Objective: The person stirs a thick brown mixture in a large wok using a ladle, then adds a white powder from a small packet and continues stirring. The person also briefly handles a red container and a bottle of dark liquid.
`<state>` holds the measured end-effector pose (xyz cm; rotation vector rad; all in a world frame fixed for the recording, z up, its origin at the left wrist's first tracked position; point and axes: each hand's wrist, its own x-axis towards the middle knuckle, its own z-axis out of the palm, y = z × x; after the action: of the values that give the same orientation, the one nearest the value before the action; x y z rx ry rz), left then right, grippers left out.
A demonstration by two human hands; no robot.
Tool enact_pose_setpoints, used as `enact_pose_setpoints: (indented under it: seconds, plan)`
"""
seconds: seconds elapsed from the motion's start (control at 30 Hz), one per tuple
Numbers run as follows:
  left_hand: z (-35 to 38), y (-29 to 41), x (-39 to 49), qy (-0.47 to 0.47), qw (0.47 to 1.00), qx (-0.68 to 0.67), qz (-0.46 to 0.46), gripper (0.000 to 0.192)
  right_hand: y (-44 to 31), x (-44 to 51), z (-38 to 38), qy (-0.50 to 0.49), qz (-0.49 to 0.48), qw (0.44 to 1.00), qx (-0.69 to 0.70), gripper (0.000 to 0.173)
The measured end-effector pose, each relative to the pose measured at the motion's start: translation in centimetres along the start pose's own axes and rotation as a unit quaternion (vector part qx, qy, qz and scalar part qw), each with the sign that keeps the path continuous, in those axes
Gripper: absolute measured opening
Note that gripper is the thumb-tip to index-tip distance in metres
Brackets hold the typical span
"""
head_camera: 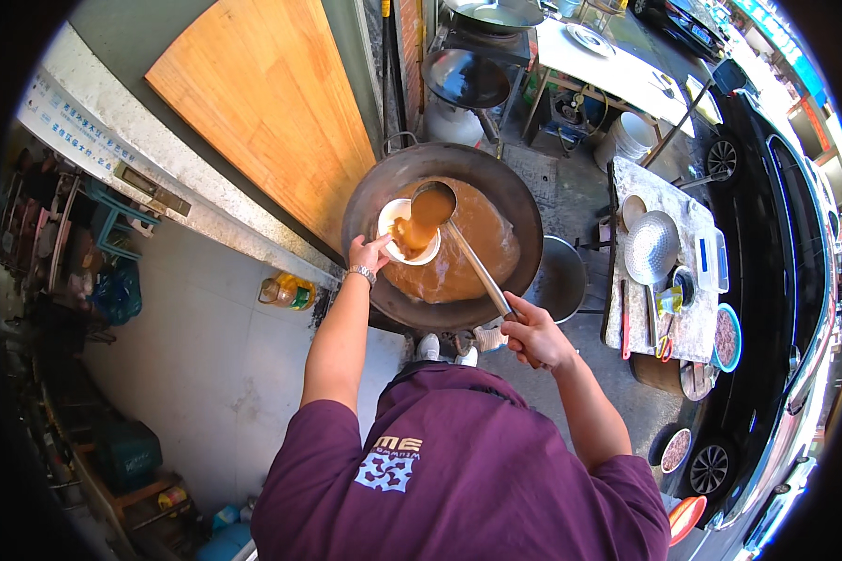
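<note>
A large dark wok (456, 158) stands before me with a pool of brown sauce (488, 245) in it. Above the sauce my left hand (370, 254), a metal watch at its wrist, grips the rim of a white bowl (395, 210). My right hand (537, 335) is closed around the handle of a long metal ladle (473, 252). The ladle's cup, holding brown liquid, is tipped over the bowl's edge. Liquid runs from it into the bowl, where more of it covers the bottom.
On the right a worktable (628, 186) bears a perforated skimmer (651, 245), scissors (665, 347) and a clear plastic box (712, 259). A metal basin (558, 280) sits beside the wok. At left are a wooden board (274, 91) and an oil jug (288, 291). A black car (765, 280) is parked beyond.
</note>
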<state>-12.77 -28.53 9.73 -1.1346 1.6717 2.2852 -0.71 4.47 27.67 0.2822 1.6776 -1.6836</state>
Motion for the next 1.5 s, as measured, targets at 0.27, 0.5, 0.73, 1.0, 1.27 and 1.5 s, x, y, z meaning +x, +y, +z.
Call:
enact_pose_setpoints:
  seconds: [0.27,0.5,0.73,1.0,1.27,1.5]
  plan:
    - [1.8,-0.2,-0.8,-0.040,0.996,-0.074,-0.024,0.081,-1.0,-2.2,0.4,0.070,-0.190,0.936,-0.289,0.059]
    - [1.3,-1.5,0.8,-0.058,0.998,-0.022,-0.031,0.052,-0.5,-3.8,-0.4,0.165,-0.260,0.816,-0.489,0.057]
    - [2.6,0.9,-1.8,-0.024,0.992,0.118,0.032,0.095,4.1,-0.7,-2.0,0.208,-0.214,0.828,-0.475,0.058]
    - [3.7,3.8,-4.7,0.043,0.734,0.538,0.411,0.086,9.1,4.6,-2.7,0.210,-0.040,0.825,-0.523,0.055]
    - [1.6,3.3,-3.1,0.102,0.746,0.536,0.383,0.088,8.0,6.5,-1.0,0.046,0.072,0.992,-0.092,0.043]
    - [-3.5,-0.2,0.7,0.168,0.908,0.352,0.152,0.093,4.3,2.4,-0.1,-0.014,0.062,0.983,0.173,0.058]
